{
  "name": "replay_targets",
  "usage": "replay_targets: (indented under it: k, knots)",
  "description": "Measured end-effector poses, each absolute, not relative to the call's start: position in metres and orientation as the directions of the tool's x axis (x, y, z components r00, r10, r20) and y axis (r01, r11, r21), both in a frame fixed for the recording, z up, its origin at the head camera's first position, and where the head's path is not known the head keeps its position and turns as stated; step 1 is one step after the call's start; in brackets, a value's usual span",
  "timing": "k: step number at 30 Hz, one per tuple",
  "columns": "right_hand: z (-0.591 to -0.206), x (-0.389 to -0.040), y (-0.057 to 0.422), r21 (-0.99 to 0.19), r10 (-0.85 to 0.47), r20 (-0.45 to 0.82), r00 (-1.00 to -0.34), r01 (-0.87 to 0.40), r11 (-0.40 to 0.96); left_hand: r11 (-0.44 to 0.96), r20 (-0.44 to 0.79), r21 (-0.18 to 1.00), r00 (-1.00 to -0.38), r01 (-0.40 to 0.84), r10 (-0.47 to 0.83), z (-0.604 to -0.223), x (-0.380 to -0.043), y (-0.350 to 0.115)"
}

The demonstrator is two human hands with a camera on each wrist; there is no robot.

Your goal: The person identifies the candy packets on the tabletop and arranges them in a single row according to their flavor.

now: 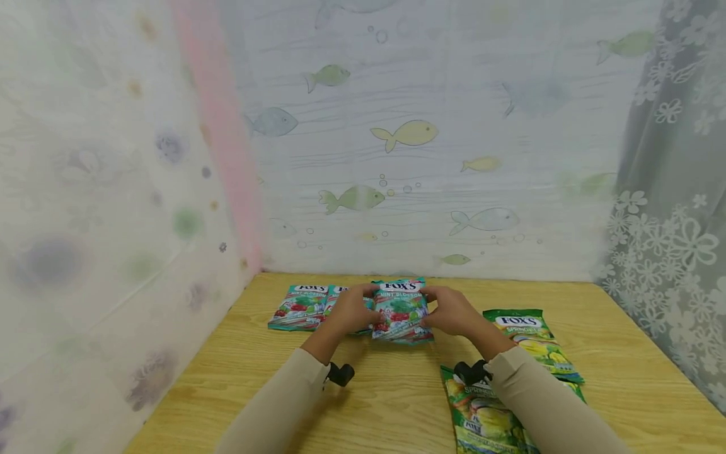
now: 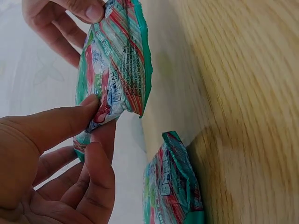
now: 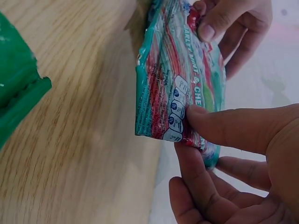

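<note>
Both hands hold one teal Fox's Mint Blossom candy bag (image 1: pixel 401 312) above the back of the table, its printed front toward me. My left hand (image 1: pixel 353 309) pinches the bag's left edge between thumb and fingers. On the opposite edge, my right hand (image 1: pixel 452 311) pinches it the same way. In both wrist views the bag is tilted, with its lower edge off the wood. Two more teal candy bags lie to the left: one fully visible (image 1: pixel 300 308), the other (image 1: pixel 336 296) partly hidden behind my left hand.
Green Fox's Spring candy bags lie on the right, one farther back (image 1: pixel 535 343) and others nearer (image 1: pixel 482 416), partly under my right forearm. They rest on a wooden table (image 1: pixel 374 403). A fish-printed curtain (image 1: pixel 420 239) hangs along the back edge.
</note>
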State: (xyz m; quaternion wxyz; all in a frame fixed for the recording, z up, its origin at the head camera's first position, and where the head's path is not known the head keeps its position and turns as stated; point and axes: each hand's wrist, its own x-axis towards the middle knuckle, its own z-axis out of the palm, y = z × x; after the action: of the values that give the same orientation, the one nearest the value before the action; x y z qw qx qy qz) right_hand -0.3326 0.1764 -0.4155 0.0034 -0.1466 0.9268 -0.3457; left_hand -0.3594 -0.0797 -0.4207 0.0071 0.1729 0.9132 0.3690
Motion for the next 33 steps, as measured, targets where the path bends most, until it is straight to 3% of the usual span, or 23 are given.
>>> replay_targets:
  k: [18, 33]
  knots:
    - [-0.43, -0.356, 0.17, -0.653, -0.255, 0.045, -0.966, -0.222, 0.724, 0.652, 0.079, 0.723, -0.966, 0.227, 0.248, -0.437, -0.378, -0.076]
    - [-0.445, -0.365, 0.172, -0.693, -0.251, 0.016, -0.968, -0.192, 0.695, 0.688, 0.048, 0.697, -0.971, 0.2, 0.233, -0.446, -0.388, -0.07]
